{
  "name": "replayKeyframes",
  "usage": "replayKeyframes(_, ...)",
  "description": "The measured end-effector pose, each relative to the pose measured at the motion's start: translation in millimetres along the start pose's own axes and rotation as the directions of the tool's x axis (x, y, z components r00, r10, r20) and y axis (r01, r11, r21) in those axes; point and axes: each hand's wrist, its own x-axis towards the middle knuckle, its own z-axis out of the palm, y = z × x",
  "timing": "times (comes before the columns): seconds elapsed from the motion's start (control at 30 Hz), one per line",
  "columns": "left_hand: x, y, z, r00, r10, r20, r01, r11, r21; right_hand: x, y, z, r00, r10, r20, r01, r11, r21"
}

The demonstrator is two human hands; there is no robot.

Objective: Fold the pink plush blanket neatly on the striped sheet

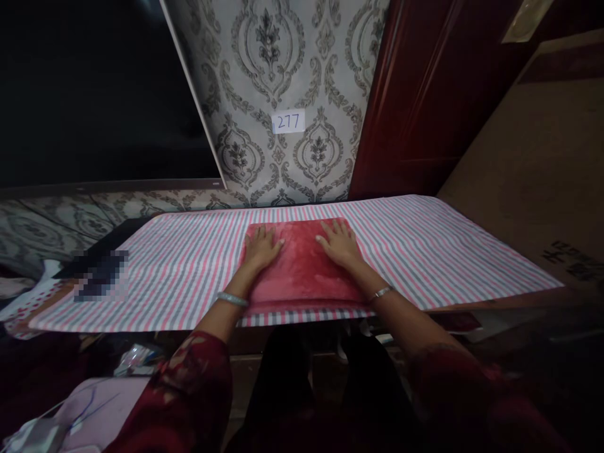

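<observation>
A red plush cloth (302,270), folded into a flat rectangle, lies on a striped tablecloth (425,251) in front of me. My left hand (262,247) rests flat on the cloth's far left part, its fingers spread. On the far right part lies my right hand (340,244), palm down, also with fingers apart. Both hands press on the top surface and neither grips it. Along the near side, the cloth's folded edge shows close to the table's front edge. What kind of plush article it is, I cannot tell.
A large dark television screen (94,94) stands at the back left. Patterned wallpaper carries a paper label (288,121) reading 277. To the right are a dark red door (425,94) and a big cardboard box (533,145). A pink stool-like surface (104,409) sits low at left.
</observation>
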Motion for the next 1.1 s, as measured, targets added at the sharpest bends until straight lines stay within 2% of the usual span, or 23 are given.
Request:
replayKeyframes(0.07,-25.2,11.5,0.6,0.994,0.099,-0.038,-0.098,0.995,0.019,-23.0,-6.7,0.4,0.994,-0.108,-0.014,0.108,0.994,-0.016)
replayKeyframes(0.13,-49.6,22.8,10.1,0.983,0.181,-0.011,-0.181,0.983,0.026,-45.0,-11.4,8.1,0.985,-0.173,0.025,0.174,0.984,-0.025)
replayKeyframes(0.23,-70.9,32.6,31.1,0.983,0.181,0.031,-0.182,0.982,0.046,-64.8,-12.3,25.0,0.979,-0.189,0.074,0.193,0.980,-0.041)
replayKeyframes(0.4,-70.0,31.1,48.6,0.984,0.177,0.008,-0.177,0.981,0.081,-67.5,-8.7,39.3,0.981,-0.192,0.021,0.193,0.980,-0.053)
replayKeyframes(0.6,-70.5,30.4,30.0,0.984,0.175,0.046,-0.176,0.984,0.038,-65.8,-7.7,32.5,0.974,-0.227,-0.008,0.227,0.974,0.006)
replayKeyframes(0.73,-79.1,7.5,9.8,0.995,0.102,0.009,-0.103,0.994,0.047,-67.8,19.4,24.7,0.966,-0.233,-0.108,0.241,0.968,0.066)
replayKeyframes(0.83,-84.7,-28.7,5.8,0.995,-0.085,-0.060,0.079,0.992,-0.100,-72.3,52.4,25.1,0.967,-0.088,-0.240,0.132,0.976,0.173)
replayKeyframes(0.87,-85.9,-41.1,6.9,0.987,-0.150,-0.060,0.135,0.968,-0.211,-73.9,62.7,26.9,0.967,-0.006,-0.256,0.069,0.969,0.237)
replayKeyframes(0.93,-87.4,-61.2,10.7,0.963,-0.270,-0.028,0.227,0.859,-0.459,-76.5,78.6,31.8,0.964,0.163,-0.208,-0.075,0.923,0.376)
replayKeyframes(1.0,-87.5,-72.3,14.0,0.931,-0.363,0.033,0.293,0.690,-0.662,-77.2,87.1,35.9,0.957,0.270,-0.103,-0.191,0.857,0.478)
replayKeyframes(1.1,-85.1,-74.8,13.5,0.884,-0.440,0.159,0.354,0.407,-0.842,-73.9,89.6,36.1,0.951,0.310,0.003,-0.265,0.810,0.523)
